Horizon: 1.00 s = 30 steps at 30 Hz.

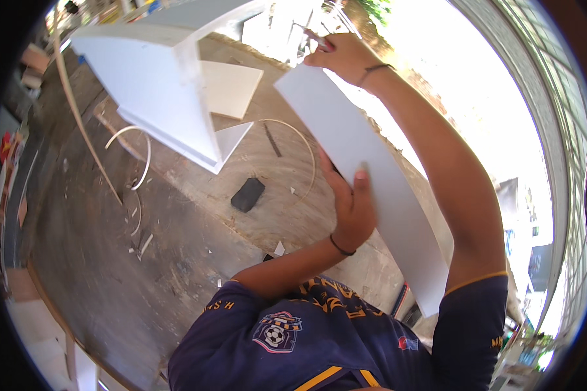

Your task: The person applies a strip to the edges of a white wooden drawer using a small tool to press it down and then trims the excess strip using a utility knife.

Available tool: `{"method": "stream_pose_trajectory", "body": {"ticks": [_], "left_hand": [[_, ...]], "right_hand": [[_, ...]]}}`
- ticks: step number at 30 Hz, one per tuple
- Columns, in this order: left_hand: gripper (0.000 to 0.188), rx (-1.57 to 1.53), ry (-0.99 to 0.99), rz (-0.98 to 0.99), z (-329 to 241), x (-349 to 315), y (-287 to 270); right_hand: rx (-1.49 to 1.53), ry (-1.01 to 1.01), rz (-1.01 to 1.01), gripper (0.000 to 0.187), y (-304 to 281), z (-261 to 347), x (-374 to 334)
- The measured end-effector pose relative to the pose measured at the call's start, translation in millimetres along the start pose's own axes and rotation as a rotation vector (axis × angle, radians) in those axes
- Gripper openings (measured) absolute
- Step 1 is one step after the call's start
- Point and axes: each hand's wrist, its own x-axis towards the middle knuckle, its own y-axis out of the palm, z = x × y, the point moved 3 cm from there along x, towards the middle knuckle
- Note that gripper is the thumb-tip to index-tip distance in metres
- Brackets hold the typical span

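Observation:
A long white board (365,156) slants from the far middle toward my body on the right. My left hand (354,212) grips it near the middle, with the thumb on its broad face and the fingers around the left edge. At the board's far end is my right hand (344,57), closed around a slim pointed tool (321,42) with red and pale parts. Its exact kind is too small to make out. The right hand's lower fingers are next to the board's end; whether they press on it I cannot tell.
A white panel assembly (156,85) stands on the worn table (176,260) at the far left, with a cream board (231,88) behind it. A black block (247,195), a thin dark strip (272,140), curled edging strips (149,156) and scraps lie about. A shutter (571,130) runs along the right.

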Motion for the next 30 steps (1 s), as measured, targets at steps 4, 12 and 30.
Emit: {"method": "stream_pose_trajectory", "body": {"ticks": [4,12,30], "left_hand": [[0.072,0.133,-0.025,-0.035,-3,5,2],[0.074,0.172,-0.043,0.003,0,11,14],[0.057,0.089,-0.031,0.053,-3,26,78]], "right_hand": [[0.078,0.066,-0.028,0.04,-9,8,-17],[-0.022,0.152,0.064,0.031,-53,-8,-114],[0.111,0.58,0.005,0.031,-179,-46,-428]]}}
